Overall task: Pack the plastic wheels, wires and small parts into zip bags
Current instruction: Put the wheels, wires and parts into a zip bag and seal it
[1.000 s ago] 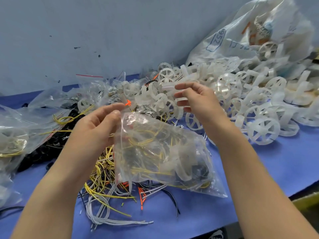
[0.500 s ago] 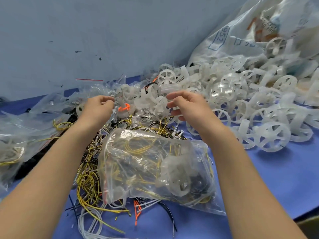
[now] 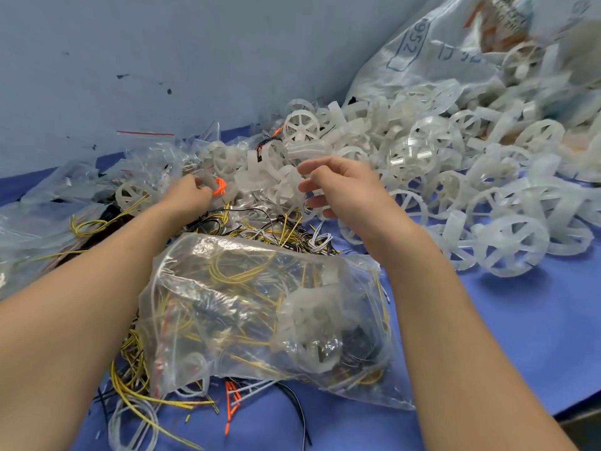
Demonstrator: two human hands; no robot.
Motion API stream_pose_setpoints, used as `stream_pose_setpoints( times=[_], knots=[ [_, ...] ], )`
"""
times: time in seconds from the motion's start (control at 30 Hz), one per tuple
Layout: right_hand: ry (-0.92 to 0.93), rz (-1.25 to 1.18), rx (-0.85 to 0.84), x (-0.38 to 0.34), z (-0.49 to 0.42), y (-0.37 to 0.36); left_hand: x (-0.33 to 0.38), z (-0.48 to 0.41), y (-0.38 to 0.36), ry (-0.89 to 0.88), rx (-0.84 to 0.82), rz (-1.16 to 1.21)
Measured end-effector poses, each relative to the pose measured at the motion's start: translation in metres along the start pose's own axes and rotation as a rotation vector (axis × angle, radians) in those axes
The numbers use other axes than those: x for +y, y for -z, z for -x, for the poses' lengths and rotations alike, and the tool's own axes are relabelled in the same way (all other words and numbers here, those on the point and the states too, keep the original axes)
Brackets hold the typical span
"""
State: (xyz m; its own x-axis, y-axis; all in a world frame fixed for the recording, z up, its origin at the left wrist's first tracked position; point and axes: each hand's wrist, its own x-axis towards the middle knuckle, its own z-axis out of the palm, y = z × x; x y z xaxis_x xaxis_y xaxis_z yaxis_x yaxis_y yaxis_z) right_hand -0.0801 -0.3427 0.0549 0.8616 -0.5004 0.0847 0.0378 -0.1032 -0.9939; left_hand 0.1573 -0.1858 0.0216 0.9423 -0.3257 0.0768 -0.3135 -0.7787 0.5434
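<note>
On the blue surface, between the 2 forearms, lies 1 filled zip bag, resting partly on a tangle of loose wires. Yellow wires and at least 1 white wheel show through its film. Its red zip strip runs down the end nearer the left arm.

Beyond it the left hand reaches into the clutter with its grip drawn together, fingers curled, right beside a small orange part. Whether it actually holds that part or something clear, I cannot tell. The right hand hovers over the near edge of the wheel pile, its grip apart, fingers spread and holding nothing.

The wheels look light and stiff, with thin spokes that probably hook into each other, so lifting 1 by its rim should free it more cleanly than pulling a spoke. The wires look limp and springy. They would likely drag neighbours along unless gathered into a loop first.

The bag's film looks slick and soft over a lumpy load, so the zip edge seems the surest place to pinch.
</note>
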Motion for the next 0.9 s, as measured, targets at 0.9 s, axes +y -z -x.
stream_pose_setpoints(
  times=[0.9],
  knots=[
    [-0.045, -0.191, 0.032, 0.0, -0.012, 0.001, -0.052, -0.02, 0.004, 0.019, -0.066, -0.334]
  ],
)
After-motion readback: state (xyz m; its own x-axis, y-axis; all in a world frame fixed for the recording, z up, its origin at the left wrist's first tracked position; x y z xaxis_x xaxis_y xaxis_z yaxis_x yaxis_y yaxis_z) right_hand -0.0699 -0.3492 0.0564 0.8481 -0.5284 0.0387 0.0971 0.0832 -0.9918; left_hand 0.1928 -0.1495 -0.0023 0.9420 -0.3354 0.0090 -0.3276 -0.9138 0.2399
